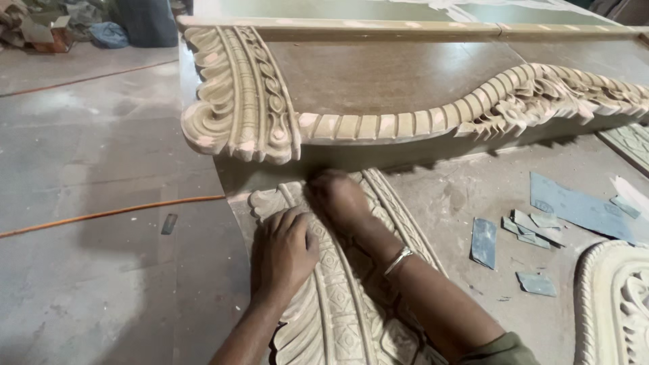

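1. Dusty grey workshop floor [88, 135] fills the frame's left, crossed by an orange cable [108, 215].
2. Lower centre lies a pale carved wooden panel [338, 304].
3. Left hand [284, 253] presses flat, fingers spread, on it.
4. Right hand [338, 197] is blurred, curled closed against the carving; whether it holds something is unclear.
5. Blue-grey sandpaper scraps [534, 230] lie scattered at right.

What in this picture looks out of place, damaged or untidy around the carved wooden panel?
Torn blue-grey sandpaper scraps lie scattered on the dusty floor to the right of the carved wooden panel under the left hand and right hand. An orange cable trails across the floor. No damage shows.
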